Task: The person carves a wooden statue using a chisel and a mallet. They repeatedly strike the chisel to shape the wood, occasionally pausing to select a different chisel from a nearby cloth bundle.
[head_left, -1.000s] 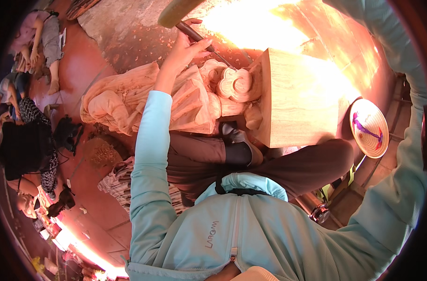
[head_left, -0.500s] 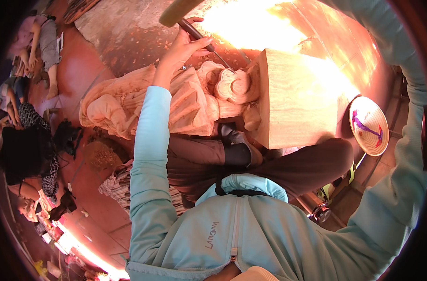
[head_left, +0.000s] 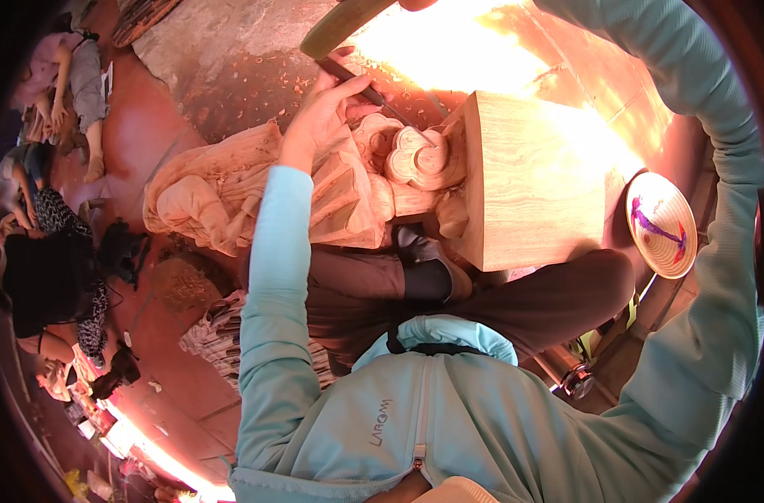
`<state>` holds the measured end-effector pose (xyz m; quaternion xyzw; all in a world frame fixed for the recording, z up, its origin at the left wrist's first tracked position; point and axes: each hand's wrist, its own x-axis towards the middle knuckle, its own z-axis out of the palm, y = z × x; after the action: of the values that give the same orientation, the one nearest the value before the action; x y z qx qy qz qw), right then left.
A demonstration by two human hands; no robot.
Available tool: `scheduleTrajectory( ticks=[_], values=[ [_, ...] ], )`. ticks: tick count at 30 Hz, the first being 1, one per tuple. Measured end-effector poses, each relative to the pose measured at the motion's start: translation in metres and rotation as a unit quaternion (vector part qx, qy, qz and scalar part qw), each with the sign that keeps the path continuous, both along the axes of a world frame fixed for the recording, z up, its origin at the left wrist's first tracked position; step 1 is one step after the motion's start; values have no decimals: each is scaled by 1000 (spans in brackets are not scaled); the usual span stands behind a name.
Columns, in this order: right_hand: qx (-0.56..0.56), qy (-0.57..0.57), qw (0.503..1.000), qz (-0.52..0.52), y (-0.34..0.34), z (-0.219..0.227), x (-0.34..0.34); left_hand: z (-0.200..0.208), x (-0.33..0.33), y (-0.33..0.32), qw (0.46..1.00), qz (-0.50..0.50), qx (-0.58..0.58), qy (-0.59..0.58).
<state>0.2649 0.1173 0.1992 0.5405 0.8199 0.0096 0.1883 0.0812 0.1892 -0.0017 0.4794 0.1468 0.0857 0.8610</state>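
Observation:
A pale wooden statue (head_left: 231,193) lies on its side across my lap, its square base block (head_left: 533,184) to the right. My left hand (head_left: 319,113) grips a dark chisel (head_left: 374,88) whose tip rests on a carved scroll (head_left: 420,159) beside the block. At the top edge of the view my right hand (head_left: 417,3), only partly visible, holds a thick greenish mallet (head_left: 344,23) raised above the chisel's butt. My dark shoe (head_left: 428,260) is tucked under the carving.
A conical woven hat (head_left: 660,224) lies on the red floor to the right. Wood chips (head_left: 265,84) are scattered beyond the statue. Other people (head_left: 72,75) sit at the far left. A metal flask (head_left: 575,381) lies near my right knee.
The mallet has shifted slightly right while staying raised. My left hand keeps the chisel on the scroll; the view has tilted a little.

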Motion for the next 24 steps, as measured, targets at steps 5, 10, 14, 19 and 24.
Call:
scheduleTrajectory(
  ticks=[5, 10, 14, 19, 24],
  values=[
    [45, 102, 983, -149, -44, -1, -22, 7, -34, -60, 982, 187, 20, 8],
    [-3, 142, 975, -173, -91, 35, -71, 5, -64, -129, 910, 401, 106, 2],
    [35, 109, 978, -176, -123, 34, -87, 0, -60, -156, 891, 439, 112, -30],
    [124, 121, 974, -145, -147, 34, -105, -9, -60, -162, 881, 441, 168, -27],
    [131, 148, 970, -138, -161, 44, -115, -10, -58, -173, 873, 445, 197, -31]
  ],
)
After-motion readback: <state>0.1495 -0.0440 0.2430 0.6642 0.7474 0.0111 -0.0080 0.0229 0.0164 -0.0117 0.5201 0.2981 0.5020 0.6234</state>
